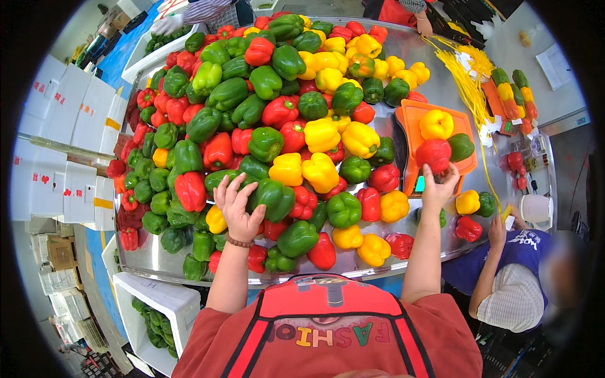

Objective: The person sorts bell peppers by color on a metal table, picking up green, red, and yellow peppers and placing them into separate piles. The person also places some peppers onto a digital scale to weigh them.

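Observation:
My right hand (pixel 439 184) has its fingers round a red bell pepper (pixel 433 155), at the near side of an orange weighing tray (pixel 413 129). Beside that pepper on the tray sit a yellow bell pepper (pixel 436 124) and a green bell pepper (pixel 462 147). My left hand (pixel 236 208), a beaded bracelet at its wrist, is over the pile with fingers spread. A green bell pepper (pixel 274 198) lies against or just beside its thumb and fingertips; whether they touch is hard to tell. Red, green and yellow bell peppers cover most of the metal table (pixel 151 261).
At the right, a co-worker in a blue apron (pixel 469 261) handles a yellow strip near yellow ties (pixel 469 82). Packed pepper rows (pixel 506 94) lie beyond. White foam boxes (pixel 79 113) stand left; another foam box (pixel 157 302) holds green peppers. Other people stand at the far side.

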{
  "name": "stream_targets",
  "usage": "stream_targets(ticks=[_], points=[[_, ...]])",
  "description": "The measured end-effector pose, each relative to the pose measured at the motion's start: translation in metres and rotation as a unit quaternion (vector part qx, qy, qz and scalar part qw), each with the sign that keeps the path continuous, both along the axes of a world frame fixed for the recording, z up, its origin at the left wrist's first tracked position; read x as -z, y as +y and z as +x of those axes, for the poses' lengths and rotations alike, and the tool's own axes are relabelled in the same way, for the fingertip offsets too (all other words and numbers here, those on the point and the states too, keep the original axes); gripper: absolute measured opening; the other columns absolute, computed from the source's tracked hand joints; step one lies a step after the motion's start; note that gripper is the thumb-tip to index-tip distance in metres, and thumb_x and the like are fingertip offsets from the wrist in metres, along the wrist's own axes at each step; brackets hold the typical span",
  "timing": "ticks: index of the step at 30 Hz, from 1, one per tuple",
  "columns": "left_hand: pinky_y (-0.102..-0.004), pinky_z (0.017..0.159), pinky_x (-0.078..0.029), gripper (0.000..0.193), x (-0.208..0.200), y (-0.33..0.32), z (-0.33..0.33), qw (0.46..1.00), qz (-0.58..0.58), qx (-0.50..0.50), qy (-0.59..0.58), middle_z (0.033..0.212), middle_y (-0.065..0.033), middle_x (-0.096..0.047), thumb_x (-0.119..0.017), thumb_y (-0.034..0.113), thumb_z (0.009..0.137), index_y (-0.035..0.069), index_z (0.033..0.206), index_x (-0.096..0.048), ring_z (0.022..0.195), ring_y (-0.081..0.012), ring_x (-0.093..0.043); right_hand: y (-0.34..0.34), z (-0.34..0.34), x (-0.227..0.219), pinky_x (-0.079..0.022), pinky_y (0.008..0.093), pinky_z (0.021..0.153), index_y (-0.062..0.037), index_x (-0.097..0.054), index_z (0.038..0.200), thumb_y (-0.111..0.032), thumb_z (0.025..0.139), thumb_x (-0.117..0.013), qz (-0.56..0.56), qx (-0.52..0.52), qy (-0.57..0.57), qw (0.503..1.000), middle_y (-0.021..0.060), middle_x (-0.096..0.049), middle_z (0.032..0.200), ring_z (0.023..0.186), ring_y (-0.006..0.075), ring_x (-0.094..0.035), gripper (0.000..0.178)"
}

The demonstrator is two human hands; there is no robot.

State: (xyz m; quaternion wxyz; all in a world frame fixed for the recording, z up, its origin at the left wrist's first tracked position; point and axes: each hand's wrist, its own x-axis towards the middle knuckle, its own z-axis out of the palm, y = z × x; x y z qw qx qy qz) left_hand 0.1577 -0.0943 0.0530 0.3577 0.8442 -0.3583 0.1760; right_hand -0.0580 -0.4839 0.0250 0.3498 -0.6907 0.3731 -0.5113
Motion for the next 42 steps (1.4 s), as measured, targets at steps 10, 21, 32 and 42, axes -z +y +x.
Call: stream_targets(ticks=[10, 21, 32, 42], points=[[-0.0496, 0.109, -0.021, 0.051, -0.003, 0.002, 0.001, 1.000, 0.011, 0.018, 0.008, 0.126, -0.0091, -0.057, -0.059, 0.055, 0.082, 0.011, 0.106, -0.068, 0.129, -0.0342, -0.039, -0.030, -0.040, -0.026, -0.042, 0.0360, 0.099, 0.0020, -0.048, 0.130, -0.023, 0.080, -0.077, -0.072, 0.073, 0.197, 0.975, 0.0212, -0.058, 0.121, 0.117, 0.0291, -0.055, 0.063], [-0.0567, 0.110, -0.020, 0.056, -0.017, 0.010, -0.022, 0.995, 0.080, -0.020, 0.054, 0.144, -0.0196, -0.039, -0.068, 0.047, 0.079, 0.007, 0.118, -0.061, 0.138, -0.0454, -0.020, 0.028, -0.177, 0.038, -0.043, 0.0402, 0.097, -0.0020, -0.044, 0.136, -0.026, 0.083, -0.074, 0.142, 0.070, 0.222, 0.962, 0.0158, -0.053, 0.132, 0.117, 0.0277, -0.054, 0.065], [-0.0573, 0.112, -0.023, 0.091, -0.034, 0.001, -0.015, 0.980, 0.199, 0.001, 0.010, 0.150, -0.0171, -0.031, -0.089, 0.044, 0.049, 0.013, 0.127, -0.054, 0.140, -0.0462, -0.017, 0.033, -0.148, 0.033, -0.045, 0.0415, 0.096, -0.0017, -0.046, 0.135, -0.028, 0.069, -0.082, 0.113, 0.016, 0.302, 0.946, 0.0214, -0.055, 0.127, 0.115, 0.0354, -0.055, 0.080], [-0.0539, 0.113, -0.022, 0.090, -0.036, 0.007, -0.011, 0.977, 0.212, -0.003, -0.007, 0.150, -0.0123, -0.032, -0.090, 0.039, 0.048, 0.017, 0.128, -0.057, 0.141, -0.0422, -0.017, 0.065, -0.120, 0.000, -0.040, 0.0431, 0.100, -0.0017, -0.049, 0.131, -0.020, 0.074, -0.077, -0.063, -0.031, 0.332, 0.941, 0.0196, -0.054, 0.128, 0.117, 0.0378, -0.051, 0.066]])
